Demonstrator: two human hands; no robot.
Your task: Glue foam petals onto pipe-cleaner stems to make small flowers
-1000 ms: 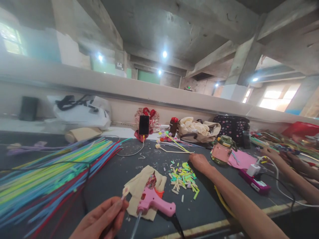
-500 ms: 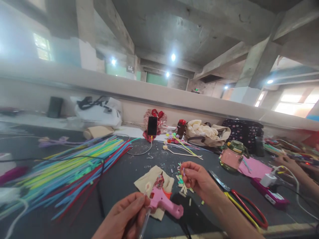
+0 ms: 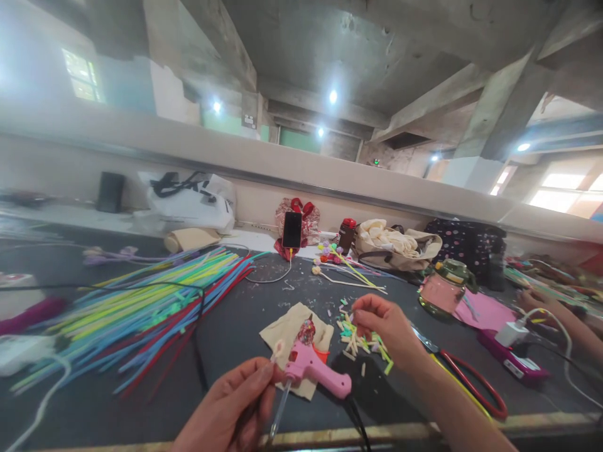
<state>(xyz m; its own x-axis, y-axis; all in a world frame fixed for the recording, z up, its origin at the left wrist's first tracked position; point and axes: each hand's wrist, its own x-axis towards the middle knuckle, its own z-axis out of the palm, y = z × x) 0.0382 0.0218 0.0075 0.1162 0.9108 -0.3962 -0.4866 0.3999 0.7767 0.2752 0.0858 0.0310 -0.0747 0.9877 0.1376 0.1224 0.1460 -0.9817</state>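
Observation:
At the bottom centre my left hand (image 3: 240, 402) pinches a thin stem with a small pale bud (image 3: 279, 349) at its top. Just right of it a pink glue gun (image 3: 316, 369), with a clear glue stick out of its back, lies on a beige cloth (image 3: 277, 328). My right hand (image 3: 384, 326) is closed, thumb against fingers, over a pile of short pale, green and yellow pieces (image 3: 354, 342); whatever is between the fingertips is too small to name.
Long coloured pipe cleaners (image 3: 164, 307) cover the left. Large scissors (image 3: 471, 383), a lidded jar (image 3: 443, 289) and a purple power strip (image 3: 511, 358) are at the right. A phone (image 3: 291, 230) stands behind. Another person's hand (image 3: 537, 304) is at the far right.
My right hand has moved right and its fingers have come down over the pile of pieces, showing more of it. My left hand still holds the stem. The view has shifted slightly.

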